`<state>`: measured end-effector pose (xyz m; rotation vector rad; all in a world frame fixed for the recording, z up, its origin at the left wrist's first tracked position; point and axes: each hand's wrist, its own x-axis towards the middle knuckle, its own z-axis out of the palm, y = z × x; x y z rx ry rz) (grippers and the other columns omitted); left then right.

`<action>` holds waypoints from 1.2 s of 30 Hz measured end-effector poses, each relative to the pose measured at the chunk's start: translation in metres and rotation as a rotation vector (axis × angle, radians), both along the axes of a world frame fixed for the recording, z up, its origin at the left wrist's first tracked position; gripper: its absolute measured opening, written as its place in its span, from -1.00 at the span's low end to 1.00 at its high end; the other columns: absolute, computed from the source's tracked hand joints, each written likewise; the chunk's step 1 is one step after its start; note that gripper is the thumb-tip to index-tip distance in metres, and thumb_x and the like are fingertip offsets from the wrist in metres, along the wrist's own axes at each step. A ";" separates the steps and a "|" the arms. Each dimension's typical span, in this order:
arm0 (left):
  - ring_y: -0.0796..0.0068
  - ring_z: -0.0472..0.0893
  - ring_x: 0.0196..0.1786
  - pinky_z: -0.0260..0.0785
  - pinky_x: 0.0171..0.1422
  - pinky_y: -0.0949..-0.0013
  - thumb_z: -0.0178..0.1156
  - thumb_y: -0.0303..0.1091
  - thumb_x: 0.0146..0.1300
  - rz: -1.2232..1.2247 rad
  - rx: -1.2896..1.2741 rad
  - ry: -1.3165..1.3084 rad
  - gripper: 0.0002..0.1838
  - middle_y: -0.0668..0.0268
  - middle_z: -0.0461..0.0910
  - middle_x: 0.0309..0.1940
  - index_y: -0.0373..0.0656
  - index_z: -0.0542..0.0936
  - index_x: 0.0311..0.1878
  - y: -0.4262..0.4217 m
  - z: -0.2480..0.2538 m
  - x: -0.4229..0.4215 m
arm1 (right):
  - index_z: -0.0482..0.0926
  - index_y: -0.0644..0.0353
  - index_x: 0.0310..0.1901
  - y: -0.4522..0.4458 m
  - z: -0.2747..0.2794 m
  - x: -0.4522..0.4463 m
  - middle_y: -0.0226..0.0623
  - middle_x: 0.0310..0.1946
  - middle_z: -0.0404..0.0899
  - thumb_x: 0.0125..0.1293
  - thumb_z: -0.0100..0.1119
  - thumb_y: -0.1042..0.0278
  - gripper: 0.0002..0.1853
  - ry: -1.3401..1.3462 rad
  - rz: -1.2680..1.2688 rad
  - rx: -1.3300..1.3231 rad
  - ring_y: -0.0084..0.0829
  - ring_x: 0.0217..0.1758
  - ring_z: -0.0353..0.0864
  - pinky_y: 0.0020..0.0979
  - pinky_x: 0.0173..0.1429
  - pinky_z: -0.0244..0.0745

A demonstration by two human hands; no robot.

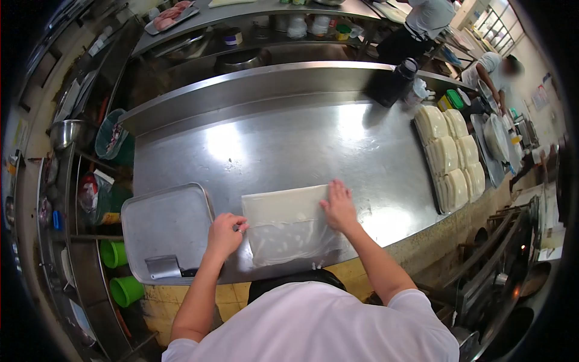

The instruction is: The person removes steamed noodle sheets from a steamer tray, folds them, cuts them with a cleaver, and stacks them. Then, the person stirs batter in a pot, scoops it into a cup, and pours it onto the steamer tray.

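Observation:
A pale rectangular sheet of dough (283, 208), its upper part folded over in a thicker band, lies on the steel table (289, 145). Below the band, the thin layer (289, 243) looks wet and nearly see-through. My right hand (339, 205) rests on the sheet's upper right corner, fingers stretched out. At the left edge my left hand (228, 233) has its fingers bent together close to the sheet; what they hold, if anything, is too small to make out. Left of it, a cleaver (164, 267) lies on a metal tray (136, 224).
A tray of stacked pale folded pieces (446, 155) stands at the table's right. A dark container (395, 83) is at the back right. Green buckets (126, 291) are below on the left. Two people (427, 21) (487, 69) are beyond the table's back right.

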<state>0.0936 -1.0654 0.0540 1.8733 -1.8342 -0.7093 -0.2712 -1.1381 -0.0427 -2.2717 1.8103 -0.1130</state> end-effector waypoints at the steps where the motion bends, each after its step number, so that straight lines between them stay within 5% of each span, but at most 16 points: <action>1: 0.14 0.65 -0.11 0.51 0.02 0.15 0.47 -0.34 0.16 0.017 0.004 -0.011 -0.84 0.23 0.73 -0.27 -0.13 0.79 -0.20 0.000 0.003 0.004 | 0.11 0.45 0.56 -0.004 0.004 -0.007 0.16 0.65 -0.03 0.57 -0.06 -0.15 -0.17 0.022 -0.060 0.019 0.04 0.73 -0.09 0.10 0.72 -0.19; 11: 0.11 0.64 -0.08 0.48 0.07 0.09 0.44 -0.30 0.20 0.150 -0.019 0.073 -0.81 0.21 0.71 -0.23 -0.12 0.76 -0.15 -0.041 0.002 0.033 | 0.14 0.46 0.55 0.028 0.005 0.144 0.19 0.62 0.05 0.56 -0.07 -0.19 -0.14 -0.088 0.286 -0.040 0.06 0.71 -0.01 0.03 0.73 -0.16; 16: 0.03 0.64 0.03 0.48 0.19 0.05 0.32 -0.36 0.27 0.070 -0.139 -0.001 -0.81 0.12 0.72 -0.11 -0.19 0.75 -0.10 -0.072 -0.053 0.024 | 0.20 0.46 0.52 0.029 0.009 0.222 0.19 0.59 0.13 0.48 0.12 -0.09 -0.16 -0.204 0.458 -0.048 0.06 0.69 0.05 0.07 0.71 -0.06; 22: 0.00 0.59 0.11 0.46 0.23 0.03 0.33 -0.31 0.25 -0.024 0.075 -0.087 -0.83 0.11 0.67 -0.05 -0.18 0.72 -0.18 -0.081 -0.057 0.001 | 0.50 0.42 0.24 0.014 0.023 0.173 0.16 0.36 0.46 0.36 0.28 0.23 -0.47 -0.276 0.319 -0.150 0.10 0.46 0.42 0.07 0.60 0.18; 28: 0.00 0.62 0.09 0.48 0.20 0.00 0.37 -0.27 0.24 -0.162 0.239 -0.140 -0.82 0.07 0.69 -0.09 -0.18 0.68 -0.22 -0.097 -0.046 0.000 | 0.59 0.35 0.09 -0.024 0.055 0.157 0.04 0.16 0.61 0.32 0.28 0.33 -0.63 -0.428 0.191 -0.064 0.03 0.15 0.60 -0.05 0.29 0.50; 31: -0.03 0.67 0.01 0.52 0.11 -0.02 0.35 -0.29 0.26 -0.187 0.258 -0.078 -0.83 0.04 0.72 -0.14 -0.18 0.66 -0.19 -0.101 -0.058 0.004 | 0.64 0.28 0.03 -0.050 0.058 0.183 0.06 0.05 0.68 0.25 0.27 0.39 -0.68 -0.447 0.192 0.015 0.04 0.10 0.66 -0.13 0.16 0.59; 36: -0.02 0.72 -0.05 0.55 0.05 0.04 0.31 -0.31 0.31 -0.086 0.346 0.282 -0.79 0.05 0.75 -0.15 -0.20 0.64 -0.08 -0.101 -0.095 0.014 | 0.77 0.20 -0.12 -0.096 0.061 0.197 0.04 -0.13 0.76 0.13 0.21 0.39 -0.71 -0.141 0.335 0.572 0.04 -0.01 0.74 -0.08 0.07 0.64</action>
